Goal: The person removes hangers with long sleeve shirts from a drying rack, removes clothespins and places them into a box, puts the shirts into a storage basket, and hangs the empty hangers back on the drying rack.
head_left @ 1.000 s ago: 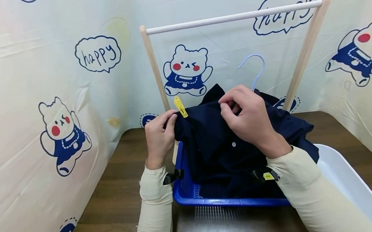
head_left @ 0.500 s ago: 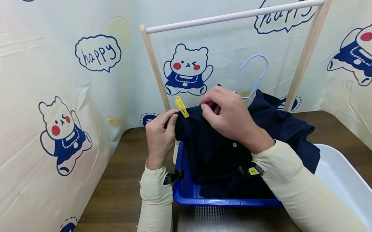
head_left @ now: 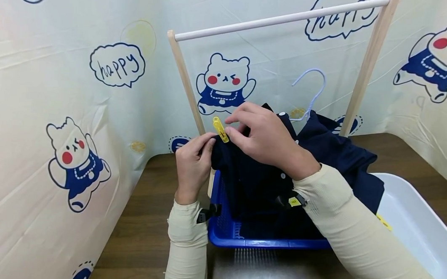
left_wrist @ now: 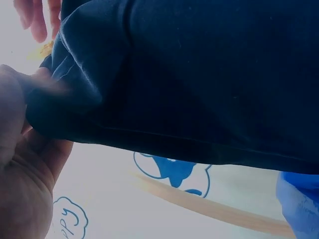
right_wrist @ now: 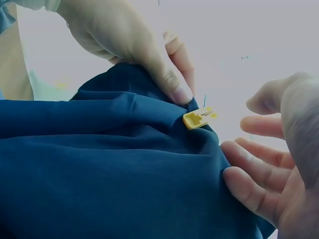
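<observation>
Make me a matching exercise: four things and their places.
1. Yellow plastic clothespin near the hands
2. Curved pale-blue hanger hook
3. White rounded plastic tray
4. Left hand

A. right of the blue plastic basket
B. pinching an edge of the dark-navy buttoned cloth shirt
C. above the shirt's collar
D. clipped to the shirt

Pairs: 1-D, 2-C, 3-A, 4-B.

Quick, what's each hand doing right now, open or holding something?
Left hand: closed, pinching the dark garment.
Right hand: open beside the yellow clothespin, holding nothing.
</observation>
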Tool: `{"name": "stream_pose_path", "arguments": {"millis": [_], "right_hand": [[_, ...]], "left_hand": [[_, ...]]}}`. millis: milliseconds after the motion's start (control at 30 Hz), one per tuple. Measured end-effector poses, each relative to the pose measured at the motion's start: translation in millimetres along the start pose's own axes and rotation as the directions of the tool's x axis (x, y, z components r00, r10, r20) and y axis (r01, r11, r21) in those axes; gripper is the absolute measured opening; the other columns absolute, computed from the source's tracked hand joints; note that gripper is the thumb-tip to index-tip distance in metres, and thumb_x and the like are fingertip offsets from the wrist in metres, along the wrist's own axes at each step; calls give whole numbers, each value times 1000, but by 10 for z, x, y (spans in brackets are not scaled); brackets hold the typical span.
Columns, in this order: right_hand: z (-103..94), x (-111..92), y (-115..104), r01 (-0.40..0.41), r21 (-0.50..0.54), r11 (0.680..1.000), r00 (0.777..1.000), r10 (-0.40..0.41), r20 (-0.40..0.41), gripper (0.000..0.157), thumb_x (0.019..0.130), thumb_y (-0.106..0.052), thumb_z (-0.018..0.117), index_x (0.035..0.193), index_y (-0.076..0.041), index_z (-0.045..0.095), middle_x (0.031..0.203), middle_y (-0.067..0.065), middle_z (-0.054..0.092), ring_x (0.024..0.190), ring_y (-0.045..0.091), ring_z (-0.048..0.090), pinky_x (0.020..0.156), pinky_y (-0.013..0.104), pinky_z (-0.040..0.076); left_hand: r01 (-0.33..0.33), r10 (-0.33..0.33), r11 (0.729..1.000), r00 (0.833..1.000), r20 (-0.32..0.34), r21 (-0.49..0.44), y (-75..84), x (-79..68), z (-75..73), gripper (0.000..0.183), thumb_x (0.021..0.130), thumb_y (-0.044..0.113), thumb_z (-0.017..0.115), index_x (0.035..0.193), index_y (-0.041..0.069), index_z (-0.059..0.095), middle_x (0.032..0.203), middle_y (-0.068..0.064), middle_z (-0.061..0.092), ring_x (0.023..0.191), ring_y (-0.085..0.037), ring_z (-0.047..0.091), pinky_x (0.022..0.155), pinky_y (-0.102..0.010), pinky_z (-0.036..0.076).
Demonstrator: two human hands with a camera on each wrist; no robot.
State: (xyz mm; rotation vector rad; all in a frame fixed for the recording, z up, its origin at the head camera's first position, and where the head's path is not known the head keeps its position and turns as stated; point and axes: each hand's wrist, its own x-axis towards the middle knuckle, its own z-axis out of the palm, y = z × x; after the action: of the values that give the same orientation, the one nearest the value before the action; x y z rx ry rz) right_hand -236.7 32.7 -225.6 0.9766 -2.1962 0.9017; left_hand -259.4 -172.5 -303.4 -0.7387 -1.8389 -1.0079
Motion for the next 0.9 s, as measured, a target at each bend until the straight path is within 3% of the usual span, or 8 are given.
{"name": "stream_pose_path", "arguments": {"millis": [233, 533, 733, 900], "right_hand": [[-23, 48, -19, -39, -32, 999, 996, 42, 78, 25, 98, -24, 68, 116, -8, 74, 113, 5, 68, 76, 10, 63, 69, 29, 54], [28, 78, -50, -25, -9, 1000, 996, 26, 82, 25, 99, -23, 66, 118, -8, 74, 117, 4, 71, 72, 10, 60, 69, 30, 53], [63, 58, -58, -30, 15, 999, 997, 29, 76, 17, 98, -20, 68, 108, -7, 74, 114, 5, 72, 70, 10, 61, 68, 28, 54], [81, 38, -52, -17, 30, 999, 997, 15, 80, 12, 97, -18, 68, 101, -8, 73, 126, 6, 68, 74, 10, 65, 71, 28, 55]], "left_hand": [[-37, 37, 999, 999, 14, -4, 27, 8, 0, 10, 97, 4, 68, 100, 0, 76, 89, -10, 74, 77, -22, 69, 67, -38, 54], [-37, 37, 999, 999, 24, 0, 58, 21, -2, 11, 97, 6, 68, 100, -1, 76, 90, -10, 74, 79, -22, 70, 69, -38, 55], [-30, 31, 999, 999, 30, -18, 60, 15, 2, 10, 97, 5, 68, 100, -1, 76, 89, -9, 74, 79, -21, 69, 69, -38, 55], [-25, 26, 1000, 999, 31, -19, 48, 12, 1, 11, 97, 5, 68, 101, 0, 76, 90, -9, 74, 80, -21, 69, 70, -37, 55]]}}
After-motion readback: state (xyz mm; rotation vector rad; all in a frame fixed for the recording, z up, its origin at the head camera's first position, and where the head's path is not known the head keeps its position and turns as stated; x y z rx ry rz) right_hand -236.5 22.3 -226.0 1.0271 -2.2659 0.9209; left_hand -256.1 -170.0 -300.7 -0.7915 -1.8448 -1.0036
